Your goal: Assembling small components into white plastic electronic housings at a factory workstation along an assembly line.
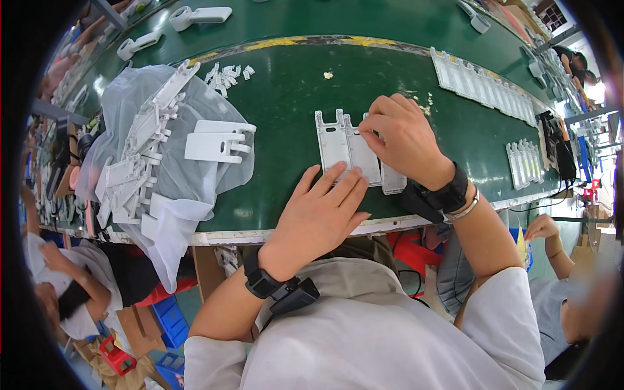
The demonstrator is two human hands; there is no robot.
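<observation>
Side by side on the green worktable [286, 84] lie white plastic panels, one at the left [335, 144], one in the middle [364, 161] and one at the right [392, 181]. Each of them is partly covered by my hands. My left hand [318, 211] rests with spread fingers on the lower ends of the left and middle panels. Over the upper part of the middle panel, my right hand [406, 138] is closed in a pinch. Whatever sits between its fingertips is too small or too hidden to name.
On the left, a translucent plastic bag [120, 91] lies under a heap of white panels [140, 140]. Small white plastic pieces [227, 78] are scattered beyond it. A long row of panels [484, 88] and a shorter row [524, 166] stand at the right. White handled parts [201, 16] lie behind the striped edge.
</observation>
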